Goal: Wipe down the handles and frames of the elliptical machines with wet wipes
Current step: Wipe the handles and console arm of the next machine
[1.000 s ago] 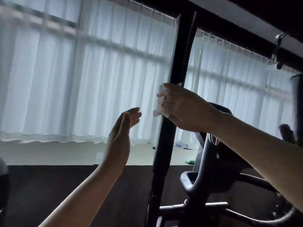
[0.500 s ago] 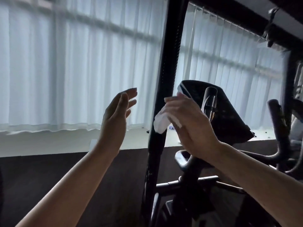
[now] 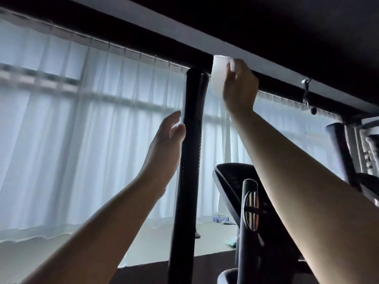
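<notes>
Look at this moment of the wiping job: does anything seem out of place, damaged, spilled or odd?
Nothing stands out. The right hand holds the wet wipe beside the top of the black handle, the left hand is open beside it, and small items lie on the far floor.

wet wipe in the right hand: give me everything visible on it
The wet wipe is a white, slightly translucent sheet, hanging roughly flat and upright. The right hand pinches it near its top edge, raised beside the top of the black handle. Whether it touches the handle cannot be told. Its wetness is not visible.
</notes>
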A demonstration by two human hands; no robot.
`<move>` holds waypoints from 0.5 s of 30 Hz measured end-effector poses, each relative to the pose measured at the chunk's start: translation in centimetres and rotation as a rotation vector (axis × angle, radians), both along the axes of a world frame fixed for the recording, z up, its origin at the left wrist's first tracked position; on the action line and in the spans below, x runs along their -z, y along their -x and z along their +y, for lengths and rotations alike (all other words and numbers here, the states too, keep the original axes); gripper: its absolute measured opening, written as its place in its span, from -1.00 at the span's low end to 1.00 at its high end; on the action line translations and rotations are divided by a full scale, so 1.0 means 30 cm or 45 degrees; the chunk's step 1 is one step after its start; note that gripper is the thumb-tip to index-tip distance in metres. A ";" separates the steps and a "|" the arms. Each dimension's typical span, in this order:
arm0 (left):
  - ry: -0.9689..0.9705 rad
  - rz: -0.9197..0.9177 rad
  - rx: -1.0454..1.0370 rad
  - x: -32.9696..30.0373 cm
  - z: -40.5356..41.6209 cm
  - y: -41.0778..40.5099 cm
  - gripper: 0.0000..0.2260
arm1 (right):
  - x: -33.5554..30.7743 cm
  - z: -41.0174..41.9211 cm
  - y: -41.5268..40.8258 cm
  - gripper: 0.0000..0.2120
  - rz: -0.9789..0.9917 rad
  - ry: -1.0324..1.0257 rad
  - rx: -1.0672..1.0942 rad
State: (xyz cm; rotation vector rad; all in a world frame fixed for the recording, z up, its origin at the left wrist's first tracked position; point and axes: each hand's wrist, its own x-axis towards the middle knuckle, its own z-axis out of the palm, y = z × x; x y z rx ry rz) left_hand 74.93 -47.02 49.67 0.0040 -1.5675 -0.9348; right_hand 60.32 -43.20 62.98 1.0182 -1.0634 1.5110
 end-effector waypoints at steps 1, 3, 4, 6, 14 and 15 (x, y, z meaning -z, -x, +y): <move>-0.016 0.009 0.067 0.006 0.009 0.000 -0.69 | 0.013 -0.019 -0.026 -0.67 0.140 0.004 -0.106; -0.038 0.013 0.179 0.019 0.021 -0.003 -0.68 | 0.091 -0.061 -0.057 -0.64 0.320 -0.034 -0.322; -0.043 0.013 0.216 0.023 0.020 -0.006 -0.69 | 0.144 -0.081 -0.057 -0.65 0.353 -0.023 -0.396; -0.047 0.024 0.272 0.029 0.012 -0.011 -0.74 | 0.262 -0.108 -0.039 -0.65 0.394 -0.031 -0.502; -0.043 0.021 0.285 0.030 0.010 -0.019 -0.56 | 0.506 -0.048 -0.009 -0.73 0.388 -0.119 -0.650; -0.040 0.017 0.266 0.030 0.012 -0.014 -0.61 | 0.468 -0.032 -0.012 -0.73 0.308 -0.044 -0.649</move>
